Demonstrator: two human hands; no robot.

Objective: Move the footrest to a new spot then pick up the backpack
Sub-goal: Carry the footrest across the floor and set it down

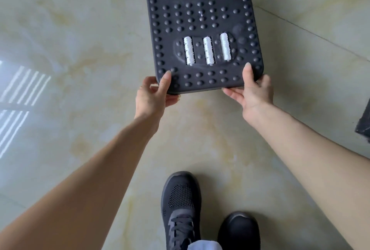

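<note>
The footrest (202, 19) is a black studded board with white massage rollers in two groups. It reaches from the top edge down to the middle of the view, above the pale marble floor. My left hand (154, 95) grips its near left corner, thumb on top and fingers underneath. My right hand (252, 91) grips the near right corner the same way. The far end of the footrest is cut off by the top of the frame. No backpack is in view.
The glossy marble floor (80, 49) spreads all around, with a window reflection (18, 97) at the left. A dark object's corner (365, 121) juts in at the right edge. My black shoes (182, 209) stand at the bottom centre.
</note>
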